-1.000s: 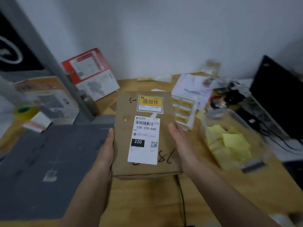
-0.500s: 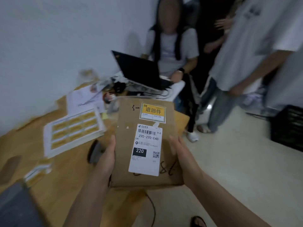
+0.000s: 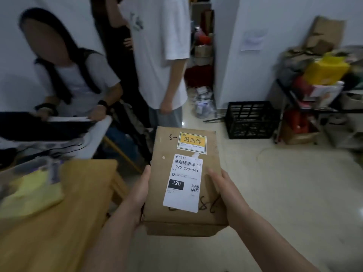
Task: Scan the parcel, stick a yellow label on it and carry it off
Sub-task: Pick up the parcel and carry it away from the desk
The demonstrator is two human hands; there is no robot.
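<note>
I hold a brown cardboard parcel (image 3: pixel 161 193) in front of me, over the floor, just past the table's right edge. A yellow label (image 3: pixel 192 142) is stuck near its far end. Below it sits a white shipping label (image 3: pixel 183 182) with a barcode and "220". My left hand (image 3: pixel 139 195) grips the parcel's left side, thumb on top. My right hand (image 3: pixel 225 190) grips the right side.
A wooden table (image 3: pixel 74 213) with a clear tub of yellow slips (image 3: pixel 29 191) is at my left. A seated person (image 3: pixel 74 81) with a laptop and a standing person (image 3: pixel 157 55) are ahead left. A black crate (image 3: pixel 251 119) and a cluttered rack (image 3: pixel 318 95) stand at right.
The view has swung right, away from the table, toward the open floor. The parcel stays in both hands and has left the tabletop.
</note>
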